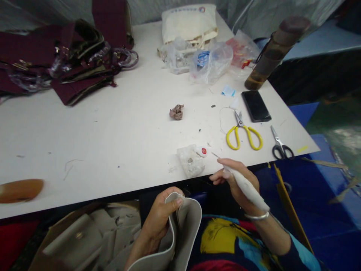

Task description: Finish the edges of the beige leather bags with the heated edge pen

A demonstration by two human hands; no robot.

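Observation:
My left hand [160,214] is closed on a light grey leather bag piece [191,218], thumb pressed over its upper edge. The piece curves open below the table's front edge, its lower part running out of view. In my right hand [239,180] is a slim white squeeze bottle [248,188] with a thin needle-like tip pointing left over the table edge; its grip end is partly hidden by my fingers. Just left of that tip, a crumpled whitish pad [191,162] lies on the table, with a small red-and-white cap-like thing [203,151] at its corner.
On the table [135,131] lie yellow-handled scissors [244,133], black-handled scissors [282,148], a phone [256,106] and a brown lump [176,112]. A drink bottle [278,52] stands at right. Maroon bags [70,56] fill the back left. Grey pieces [93,237] sit in a box below.

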